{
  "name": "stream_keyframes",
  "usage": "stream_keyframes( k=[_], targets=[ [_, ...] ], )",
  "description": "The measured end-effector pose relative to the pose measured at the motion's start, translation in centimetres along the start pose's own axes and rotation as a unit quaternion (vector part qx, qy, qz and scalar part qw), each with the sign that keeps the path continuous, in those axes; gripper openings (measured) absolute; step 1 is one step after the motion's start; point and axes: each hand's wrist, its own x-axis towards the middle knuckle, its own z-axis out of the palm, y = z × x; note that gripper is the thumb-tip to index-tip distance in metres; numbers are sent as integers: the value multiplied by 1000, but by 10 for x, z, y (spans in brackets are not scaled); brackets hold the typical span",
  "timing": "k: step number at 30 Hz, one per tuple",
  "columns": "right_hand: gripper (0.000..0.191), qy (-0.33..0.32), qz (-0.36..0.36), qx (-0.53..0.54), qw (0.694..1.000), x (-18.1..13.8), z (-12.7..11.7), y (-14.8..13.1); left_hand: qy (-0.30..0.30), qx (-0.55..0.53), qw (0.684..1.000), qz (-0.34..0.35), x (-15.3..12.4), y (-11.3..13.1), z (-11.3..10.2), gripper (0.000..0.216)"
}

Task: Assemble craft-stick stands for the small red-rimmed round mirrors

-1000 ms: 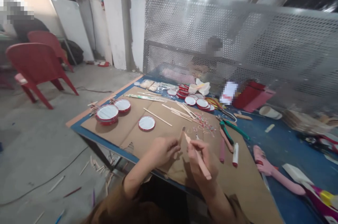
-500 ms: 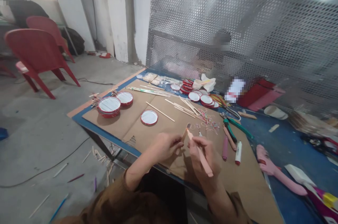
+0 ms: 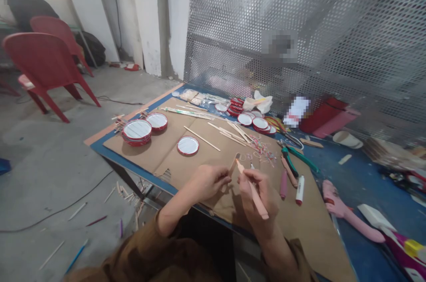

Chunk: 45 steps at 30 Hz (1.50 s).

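My left hand (image 3: pixel 210 181) pinches a flat wooden craft stick (image 3: pixel 233 164), which stands up tilted above the cardboard and has a dark patch at its top end. In my right hand (image 3: pixel 258 191) is a peach-coloured marker (image 3: pixel 256 197), held like a pen with its tip at the upper part of the stick. Beyond the hands lie a tangle of small coloured rubber bands (image 3: pixel 262 149) and loose wooden sticks (image 3: pixel 233 133). A round white disc with a red rim (image 3: pixel 188 145) lies left of them.
Cardboard (image 3: pixel 299 233) covers much of the blue table. At right lie a purple marker (image 3: pixel 283 184), a white marker (image 3: pixel 300 189), green-handled pliers (image 3: pixel 293 160) and a pink glue gun (image 3: pixel 353 213). Red-rimmed drums (image 3: pixel 137 131) stand at left. A perforated metal screen (image 3: pixel 299 20) rises behind.
The marker tip has shifted slightly up along the stick, towards its dark end. Both hands keep nearly the same place and grip; the whole view has moved a little.
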Motion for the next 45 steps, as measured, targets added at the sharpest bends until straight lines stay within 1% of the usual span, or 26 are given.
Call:
stream_keyframes(
  k=[13, 19, 24, 34, 39, 45],
  targets=[
    [7, 10, -8, -11, 1000, -1, 1, 2, 6, 6, 1000, 0, 0, 1, -1, 24],
    [4, -3, -5, 15, 1000, 1, 0, 0, 8, 8, 1000, -1, -1, 2, -1, 24],
    [5, -11, -10, 14, 1000, 0, 0, -1, 6, 2, 1000, 4, -1, 1, 0, 22],
    [6, 3, -6, 7, 1000, 1, -1, 0, 5, 15, 1000, -1, 0, 4, -3, 23],
    [3, -3, 2, 17, 1000, 0, 0, 0, 3, 24, 1000, -4, -1, 4, -2, 23],
    [7, 7, 7, 8, 1000, -2, 0, 2, 5, 21, 1000, -6, -1, 4, -2, 24]
  ],
)
